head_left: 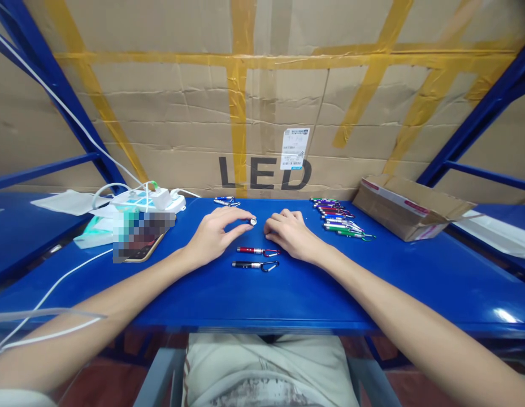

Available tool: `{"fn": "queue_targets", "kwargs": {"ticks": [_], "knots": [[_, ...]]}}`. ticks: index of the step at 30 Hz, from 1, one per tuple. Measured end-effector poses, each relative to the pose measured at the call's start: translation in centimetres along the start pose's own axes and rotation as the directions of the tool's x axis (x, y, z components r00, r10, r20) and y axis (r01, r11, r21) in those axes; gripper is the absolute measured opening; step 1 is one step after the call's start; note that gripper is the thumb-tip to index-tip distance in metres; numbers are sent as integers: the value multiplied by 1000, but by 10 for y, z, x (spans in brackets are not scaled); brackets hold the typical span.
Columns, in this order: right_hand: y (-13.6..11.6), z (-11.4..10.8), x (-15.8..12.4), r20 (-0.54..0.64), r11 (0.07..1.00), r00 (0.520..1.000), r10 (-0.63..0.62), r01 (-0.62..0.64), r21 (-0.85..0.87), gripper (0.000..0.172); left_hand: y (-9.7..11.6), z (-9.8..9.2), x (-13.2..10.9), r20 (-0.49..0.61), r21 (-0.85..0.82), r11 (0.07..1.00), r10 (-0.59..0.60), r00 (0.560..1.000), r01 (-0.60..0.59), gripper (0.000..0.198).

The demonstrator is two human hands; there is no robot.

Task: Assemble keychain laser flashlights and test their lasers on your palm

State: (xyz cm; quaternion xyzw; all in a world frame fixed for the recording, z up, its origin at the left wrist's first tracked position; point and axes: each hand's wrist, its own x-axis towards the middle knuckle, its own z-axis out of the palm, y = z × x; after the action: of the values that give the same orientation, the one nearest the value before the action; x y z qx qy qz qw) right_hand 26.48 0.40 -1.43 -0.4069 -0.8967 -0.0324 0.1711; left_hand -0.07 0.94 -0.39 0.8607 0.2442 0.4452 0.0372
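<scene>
Round silvery piece (pixel 254 222), small, left hand (pixel 214 233) pinching it, right hand (pixel 290 234) curled, hold unclear

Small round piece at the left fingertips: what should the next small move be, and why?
I'd probably ease the left hand toward the right hand, with the small round piece pinched. It sits between thumb and forefinger, the right hand is curled across a narrow gap, and the red penlight lies on the near side, out of that path.
</scene>
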Motion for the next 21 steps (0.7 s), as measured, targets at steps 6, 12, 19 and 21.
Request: {"fn": "queue_targets", "kwargs": {"ticks": [6, 12, 19, 21], "knots": [[5, -1, -3, -38, 992, 999, 40, -35, 124, 10, -2, 2, -1, 50, 18, 1000, -16, 999, 15, 21], [-2, -11, -2, -190, 862, 962, 198, -78, 502, 6, -5, 4, -2, 123, -12, 995, -97, 988, 100, 22], [-6, -15, -3, -207, 745, 965, 160, 20, 667, 13, -6, 6, -2, 204, -89, 983, -139, 969, 160, 19], [-7, -15, -3, -214, 756, 964, 155, 24, 654, 14, -6, 6, -3, 205, -87, 983, -140, 969, 160, 20]]}}
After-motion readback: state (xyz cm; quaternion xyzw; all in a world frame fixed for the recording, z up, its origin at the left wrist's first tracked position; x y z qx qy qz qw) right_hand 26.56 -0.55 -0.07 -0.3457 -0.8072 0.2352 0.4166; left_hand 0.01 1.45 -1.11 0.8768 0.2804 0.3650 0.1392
